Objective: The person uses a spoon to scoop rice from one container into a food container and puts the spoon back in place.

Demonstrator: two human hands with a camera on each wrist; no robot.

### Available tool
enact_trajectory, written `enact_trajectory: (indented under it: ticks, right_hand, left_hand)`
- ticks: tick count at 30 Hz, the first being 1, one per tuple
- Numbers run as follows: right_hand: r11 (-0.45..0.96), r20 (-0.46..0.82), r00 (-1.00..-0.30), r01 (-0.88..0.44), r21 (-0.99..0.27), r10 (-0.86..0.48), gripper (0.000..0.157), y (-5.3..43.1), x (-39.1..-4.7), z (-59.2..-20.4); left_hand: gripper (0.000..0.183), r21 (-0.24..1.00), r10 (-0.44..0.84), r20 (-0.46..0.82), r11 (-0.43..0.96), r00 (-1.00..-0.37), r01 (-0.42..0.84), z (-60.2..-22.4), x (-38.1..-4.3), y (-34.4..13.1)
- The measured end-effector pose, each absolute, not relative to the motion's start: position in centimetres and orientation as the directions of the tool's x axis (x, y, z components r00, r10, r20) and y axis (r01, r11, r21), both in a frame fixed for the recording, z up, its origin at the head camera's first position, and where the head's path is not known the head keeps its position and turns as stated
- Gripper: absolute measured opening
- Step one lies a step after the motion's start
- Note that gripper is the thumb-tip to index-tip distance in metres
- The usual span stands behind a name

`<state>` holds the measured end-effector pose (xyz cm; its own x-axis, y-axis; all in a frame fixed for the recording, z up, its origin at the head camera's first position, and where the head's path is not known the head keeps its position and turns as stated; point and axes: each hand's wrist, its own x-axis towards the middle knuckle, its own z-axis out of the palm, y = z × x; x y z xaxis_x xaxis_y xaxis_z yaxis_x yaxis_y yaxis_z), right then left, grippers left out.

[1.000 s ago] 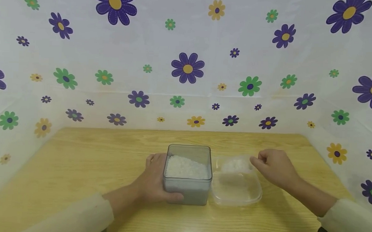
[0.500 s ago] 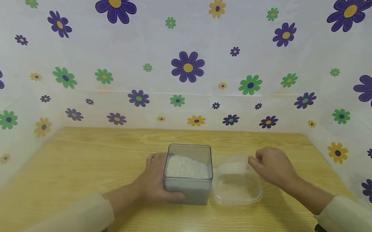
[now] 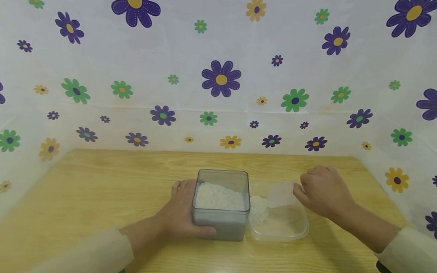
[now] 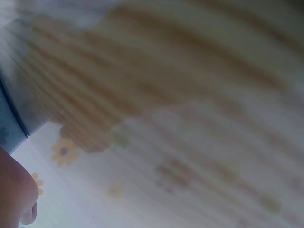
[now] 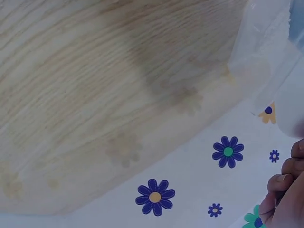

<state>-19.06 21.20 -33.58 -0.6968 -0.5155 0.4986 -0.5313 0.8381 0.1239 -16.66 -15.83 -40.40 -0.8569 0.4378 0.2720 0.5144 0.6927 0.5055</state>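
A grey see-through square bin [image 3: 220,224], part filled with white rice [image 3: 219,197], stands on the table. My left hand [image 3: 180,212] grips its left side, thumb across the front. In the left wrist view, a bit of that hand [image 4: 16,187] shows below the bin's edge [image 4: 12,126]. Right of the bin sits a low clear plastic container [image 3: 281,237] with a small heap of rice [image 3: 259,209] at its left. My right hand [image 3: 324,192], fingers curled, holds a translucent white scoop [image 3: 281,194] tipped over the container. The scoop's handle is hidden in the fist.
The wooden table [image 3: 110,188] runs back to a white cloth [image 3: 185,49] printed with flowers, which also stands along both sides. The bin and the clear container stand side by side, close together.
The scoop, with rice in it a second ago, has tipped to the left, and rice now lies in the clear container. My right hand has turned and risen slightly. The left hand stays put.
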Motion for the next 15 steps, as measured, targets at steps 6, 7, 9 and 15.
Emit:
enact_trajectory:
  ticks: [6,7,9,15]
  right_hand:
    - [0.779,0.586,-0.547,-0.569,0.265,-0.598,0.041,21.1,-19.3,-32.2]
    - [0.778,0.6,-0.535,-0.57,0.263,-0.595,0.041,21.1,-19.3,-31.7]
    - [0.789,0.631,-0.528,-0.568,0.236,-0.568,0.04,20.9,-19.3,-30.8]
    - [0.814,0.713,-0.516,-0.566,0.132,-0.474,0.04,20.1,-19.2,-27.9]
  left_hand:
    - [0.114,0.492,0.439,0.287,0.696,-0.852,0.524,-40.5,-16.8,-15.9]
    - [0.114,0.491,0.439,0.29,0.695,-0.851,0.526,-40.5,-16.8,-15.9]
    - [0.114,0.496,0.441,0.287,0.691,-0.851,0.525,-40.5,-16.7,-15.8]
    - [0.114,0.513,0.443,0.278,0.682,-0.852,0.522,-40.4,-16.6,-15.9]
